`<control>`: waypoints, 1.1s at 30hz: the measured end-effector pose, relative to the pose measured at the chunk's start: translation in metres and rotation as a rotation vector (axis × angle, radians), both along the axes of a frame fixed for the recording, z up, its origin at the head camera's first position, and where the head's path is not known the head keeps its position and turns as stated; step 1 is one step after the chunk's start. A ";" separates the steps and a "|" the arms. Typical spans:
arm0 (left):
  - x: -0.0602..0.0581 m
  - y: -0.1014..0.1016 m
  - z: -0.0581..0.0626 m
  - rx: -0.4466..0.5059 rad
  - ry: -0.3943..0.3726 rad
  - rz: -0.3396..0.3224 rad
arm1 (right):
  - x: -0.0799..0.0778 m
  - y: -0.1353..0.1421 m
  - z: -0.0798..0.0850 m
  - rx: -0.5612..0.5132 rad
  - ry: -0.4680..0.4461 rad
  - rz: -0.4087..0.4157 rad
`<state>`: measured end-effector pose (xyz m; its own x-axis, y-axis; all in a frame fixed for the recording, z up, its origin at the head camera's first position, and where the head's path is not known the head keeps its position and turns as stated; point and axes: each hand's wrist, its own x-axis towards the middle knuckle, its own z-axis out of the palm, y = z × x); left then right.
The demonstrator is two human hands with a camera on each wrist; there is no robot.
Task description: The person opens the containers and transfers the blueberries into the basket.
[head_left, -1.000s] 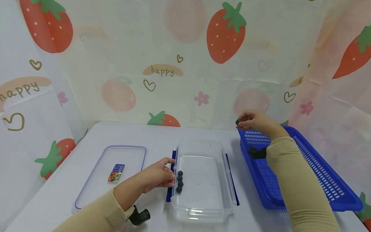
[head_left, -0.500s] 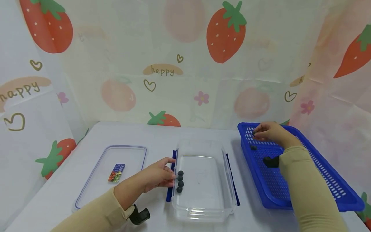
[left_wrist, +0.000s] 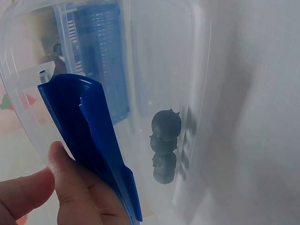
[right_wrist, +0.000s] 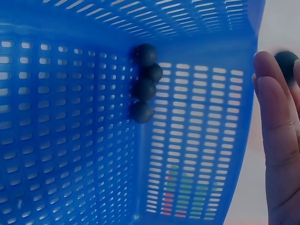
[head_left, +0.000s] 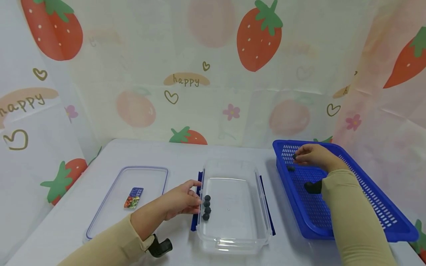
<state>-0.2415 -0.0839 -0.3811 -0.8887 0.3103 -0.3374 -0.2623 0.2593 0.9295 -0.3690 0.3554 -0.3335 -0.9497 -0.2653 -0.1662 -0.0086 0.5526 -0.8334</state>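
Observation:
Between thumb and fingers, my right hand pinches a dark blueberry over the far left part of the blue basket. Several more blueberries line up inside that basket along one wall. My left hand touches the left side of a clear plastic box, its fingers loosely bent beside the blue latch. Inside the box, several blueberries form a row along the left wall. The left fingertips are partly hidden behind the latch in the left wrist view.
A clear lid with a bluish rim lies at left, bearing a printed label. A second blue latch hangs at the box's right side. Behind the white table stands a strawberry-print cloth.
My right hand has moved right and down over the basket, still pinching the blueberry. The berries in the basket have come into view beneath it. My left hand and the box have stayed put.

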 end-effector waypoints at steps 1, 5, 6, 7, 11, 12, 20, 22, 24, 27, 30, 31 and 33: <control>0.000 0.000 0.000 0.000 0.001 0.000 | 0.000 0.001 0.000 -0.003 0.000 0.002; -0.001 0.000 -0.001 0.002 0.000 0.002 | 0.001 0.003 0.000 -0.002 0.007 0.005; -0.001 0.000 -0.001 0.002 0.001 0.003 | 0.002 0.003 0.001 -0.002 0.010 0.001; -0.001 0.000 -0.001 0.001 0.000 0.003 | 0.002 0.004 0.001 0.000 0.014 -0.001; -0.001 0.000 -0.002 0.004 0.001 0.002 | 0.004 0.003 0.005 0.016 0.038 0.000; -0.001 0.000 -0.002 0.005 0.000 0.001 | 0.005 0.002 0.007 0.020 0.042 0.001; -0.001 -0.001 -0.001 0.020 -0.003 -0.017 | 0.005 -0.029 0.034 0.001 0.087 0.045; -0.001 -0.002 -0.001 0.022 -0.004 -0.021 | 0.006 -0.043 0.041 0.009 0.118 0.070; -0.001 -0.002 0.000 0.021 -0.007 -0.020 | 0.005 -0.057 0.047 0.014 0.144 0.098; -0.001 -0.001 0.000 0.021 -0.009 -0.014 | 0.006 -0.079 0.052 0.023 0.180 0.146; 0.000 0.000 0.000 0.022 -0.010 -0.010 | 0.009 -0.100 0.054 0.030 0.187 0.204; 0.000 0.000 0.000 0.023 -0.010 -0.009 | 0.010 -0.107 0.055 0.042 0.190 0.225; 0.000 0.000 0.001 0.024 -0.008 -0.009 | 0.012 -0.121 0.054 0.050 0.175 0.258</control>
